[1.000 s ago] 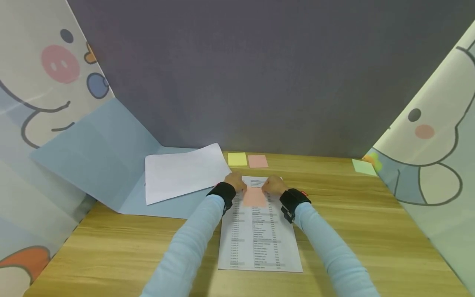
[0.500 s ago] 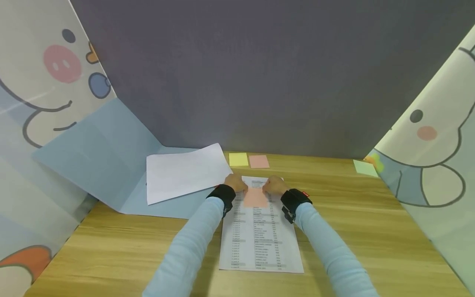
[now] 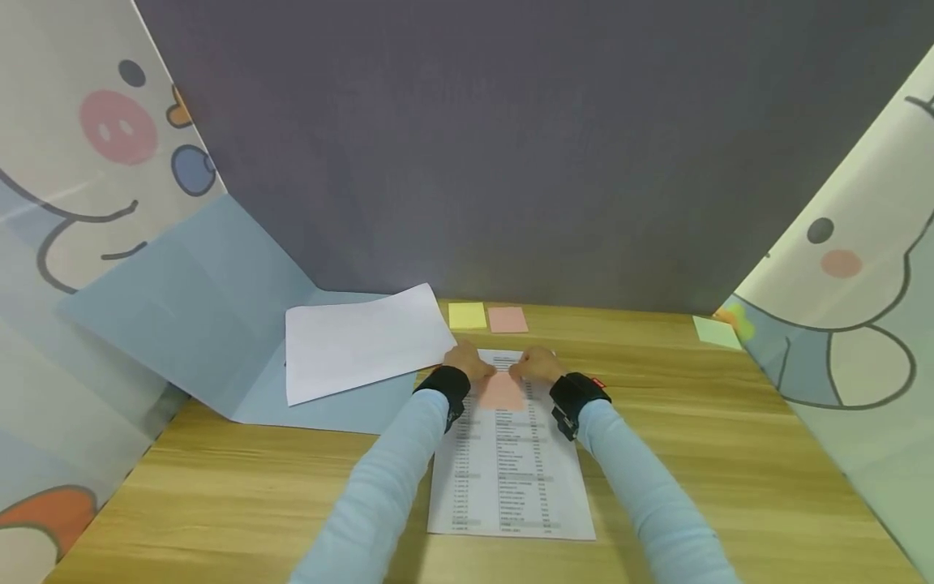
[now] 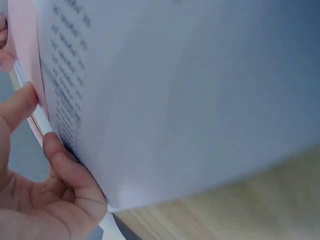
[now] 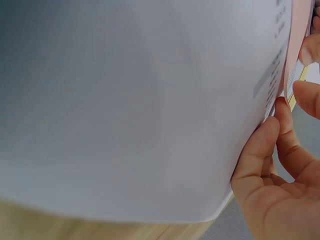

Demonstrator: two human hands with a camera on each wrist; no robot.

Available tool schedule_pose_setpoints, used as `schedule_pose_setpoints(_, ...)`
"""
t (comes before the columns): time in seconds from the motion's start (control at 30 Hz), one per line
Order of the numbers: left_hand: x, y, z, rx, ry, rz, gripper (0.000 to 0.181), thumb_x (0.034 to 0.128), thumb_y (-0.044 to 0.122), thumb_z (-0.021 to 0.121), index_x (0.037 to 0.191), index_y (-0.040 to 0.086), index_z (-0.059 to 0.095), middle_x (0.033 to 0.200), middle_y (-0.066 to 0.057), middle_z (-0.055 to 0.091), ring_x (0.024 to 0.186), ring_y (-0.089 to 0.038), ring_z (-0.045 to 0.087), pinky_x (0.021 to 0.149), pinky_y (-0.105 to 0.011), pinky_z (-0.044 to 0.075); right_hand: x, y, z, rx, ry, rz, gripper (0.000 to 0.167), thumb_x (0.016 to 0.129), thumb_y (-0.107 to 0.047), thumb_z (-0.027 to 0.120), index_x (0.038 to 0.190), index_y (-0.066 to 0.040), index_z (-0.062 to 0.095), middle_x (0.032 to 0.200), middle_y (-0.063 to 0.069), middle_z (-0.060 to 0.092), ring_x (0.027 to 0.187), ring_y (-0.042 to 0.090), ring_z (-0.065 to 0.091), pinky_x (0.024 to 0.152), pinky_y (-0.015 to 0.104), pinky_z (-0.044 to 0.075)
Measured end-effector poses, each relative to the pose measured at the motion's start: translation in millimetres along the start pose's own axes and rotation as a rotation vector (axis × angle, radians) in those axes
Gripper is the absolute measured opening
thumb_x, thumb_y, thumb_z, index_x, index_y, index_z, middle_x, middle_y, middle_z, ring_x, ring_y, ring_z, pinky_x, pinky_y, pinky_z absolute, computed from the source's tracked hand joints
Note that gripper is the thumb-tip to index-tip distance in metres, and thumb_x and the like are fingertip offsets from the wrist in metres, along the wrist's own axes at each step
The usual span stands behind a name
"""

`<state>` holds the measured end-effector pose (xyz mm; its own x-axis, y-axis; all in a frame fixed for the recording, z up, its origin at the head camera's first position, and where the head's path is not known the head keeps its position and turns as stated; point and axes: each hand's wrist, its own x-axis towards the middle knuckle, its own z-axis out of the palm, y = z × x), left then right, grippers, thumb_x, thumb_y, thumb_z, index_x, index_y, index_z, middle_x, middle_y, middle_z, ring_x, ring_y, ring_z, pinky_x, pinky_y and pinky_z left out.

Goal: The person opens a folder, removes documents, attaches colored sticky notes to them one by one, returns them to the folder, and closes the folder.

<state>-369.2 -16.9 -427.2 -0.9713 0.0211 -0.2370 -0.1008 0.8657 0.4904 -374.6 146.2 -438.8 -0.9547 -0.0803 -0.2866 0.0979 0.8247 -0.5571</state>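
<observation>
A pink sticky note [image 3: 502,392] lies at the upper middle of a printed sheet [image 3: 521,487] full of table rows. At the note's top left, my left hand [image 3: 469,361] holds its edge; in the left wrist view the thumb [image 4: 22,104] touches the note and the other fingers curl against the sheet. My right hand [image 3: 538,366] pinches the top right edge; the right wrist view has the note's edge between thumb [image 5: 306,95] and index finger [image 5: 286,120]. Both hands are close together, fingertips pointing inward.
An open blue folder [image 3: 332,415] with white paper [image 3: 365,341] on it is at left. Yellow [image 3: 467,315] and pink [image 3: 507,319] sticky notes lie at the back, a green one [image 3: 717,332] at back right. A grey panel [image 3: 511,162] rises behind the wooden table [image 3: 693,454].
My left hand has shifted a little to the right along the note's top edge, and the right hand slightly left. The fingertips are now closer together. The note and sheet stay in place.
</observation>
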Motion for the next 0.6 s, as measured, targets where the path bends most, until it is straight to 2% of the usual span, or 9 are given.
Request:
schedule_pose_setpoints(0.07, 7.6, -3.9, 2.6, 0.004, -0.006, 0.006, 0.066, 0.0741, 0.038, 0.073, 0.115, -0.007, 0.046, 0.106, -0.024, 0.060, 0.098, -0.034, 0.058, 0.085, -0.039, 0.048, -2.2, -1.6, -0.4, 0.002, 0.000, 0.012, 0.023, 0.081, -0.029, 0.064, 0.075, -0.007, 0.060, 0.079, 0.006, 0.055, 0.074, 0.021, 0.051, 0.058, 0.028, 0.039)
schedule_pose_setpoints(0.1, 18.5, -9.6, 8.6, 0.010, 0.013, 0.034, 0.068, 0.0707, 0.041, 0.075, 0.112, -0.006, 0.048, 0.101, -0.024, 0.061, 0.092, -0.033, 0.060, 0.079, -0.038, 0.050, -4.1, -3.2, -1.2, 0.003, 0.000, 0.019, 0.023, 0.081, -0.029, 0.064, 0.076, -0.006, 0.061, 0.081, 0.007, 0.056, 0.076, 0.022, 0.051, 0.059, 0.028, 0.039)
schedule_pose_setpoints(0.23, 43.4, -20.2, 19.3, 0.024, -0.007, 0.062, 0.066, 0.0697, 0.039, 0.076, 0.111, -0.006, 0.051, 0.099, -0.022, 0.062, 0.089, -0.032, 0.060, 0.078, -0.038, 0.049, -10.7, -8.0, -4.6, 0.008, 0.011, 0.019, 0.024, 0.082, -0.028, 0.064, 0.076, -0.005, 0.061, 0.083, 0.008, 0.057, 0.077, 0.022, 0.052, 0.060, 0.027, 0.038)
schedule_pose_setpoints(0.3, 52.3, -23.7, 23.6, 0.039, -0.022, 0.069, 0.063, 0.0717, 0.037, 0.074, 0.113, -0.005, 0.051, 0.100, -0.021, 0.062, 0.089, -0.031, 0.060, 0.079, -0.038, 0.049, -12.3, -8.5, -5.8, 0.001, 0.013, 0.010, 0.025, 0.082, -0.028, 0.064, 0.075, -0.005, 0.060, 0.081, 0.007, 0.057, 0.076, 0.021, 0.051, 0.059, 0.027, 0.037)
schedule_pose_setpoints(0.37, 52.0, -25.0, 23.0, 0.057, -0.033, 0.072, 0.059, 0.0757, 0.033, 0.071, 0.117, -0.003, 0.051, 0.103, -0.019, 0.063, 0.090, -0.029, 0.060, 0.081, -0.038, 0.049, -12.6, -8.0, -6.5, -0.001, 0.015, 0.001, 0.024, 0.081, -0.028, 0.065, 0.075, -0.005, 0.060, 0.080, 0.007, 0.056, 0.075, 0.021, 0.051, 0.058, 0.026, 0.036)
schedule_pose_setpoints(0.47, 81.0, -40.1, 43.0, 0.092, -0.025, 0.116, 0.054, 0.0778, 0.035, 0.068, 0.115, 0.000, 0.054, 0.099, -0.015, 0.064, 0.084, -0.026, 0.060, 0.075, -0.036, 0.049, -11.6, -7.1, -7.0, 0.002, 0.014, 0.001, 0.024, 0.080, -0.028, 0.067, 0.077, -0.006, 0.058, 0.080, 0.006, 0.054, 0.074, 0.020, 0.050, 0.058, 0.025, 0.036)
schedule_pose_setpoints(0.53, 106.7, -54.2, 63.1, 0.104, 0.025, 0.156, 0.047, 0.0771, 0.036, 0.068, 0.108, 0.002, 0.057, 0.091, -0.013, 0.065, 0.076, -0.025, 0.058, 0.067, -0.035, 0.048, -10.5, -6.5, -6.8, 0.014, 0.013, -0.006, 0.024, 0.080, -0.026, 0.068, 0.078, -0.005, 0.057, 0.078, 0.005, 0.052, 0.074, 0.020, 0.049, 0.058, 0.025, 0.035)
schedule_pose_setpoints(0.57, 125.3, -61.9, 76.6, 0.109, 0.030, 0.165, 0.044, 0.0756, 0.035, 0.069, 0.103, 0.002, 0.059, 0.088, -0.014, 0.065, 0.072, -0.026, 0.056, 0.063, -0.035, 0.047, -9.9, -6.4, -6.6, 0.019, 0.010, -0.010, 0.023, 0.080, -0.025, 0.068, 0.079, -0.005, 0.056, 0.078, 0.005, 0.051, 0.074, 0.019, 0.048, 0.058, 0.024, 0.035)
schedule_pose_setpoints(0.6, 134.1, -65.8, 82.2, 0.114, 0.021, 0.157, 0.044, 0.0759, 0.035, 0.069, 0.103, 0.003, 0.060, 0.090, -0.013, 0.065, 0.074, -0.026, 0.057, 0.065, -0.036, 0.047, -9.6, -6.0, -6.5, 0.023, 0.008, -0.016, 0.023, 0.080, -0.023, 0.068, 0.079, -0.005, 0.055, 0.078, 0.005, 0.050, 0.074, 0.019, 0.048, 0.058, 0.024, 0.035)
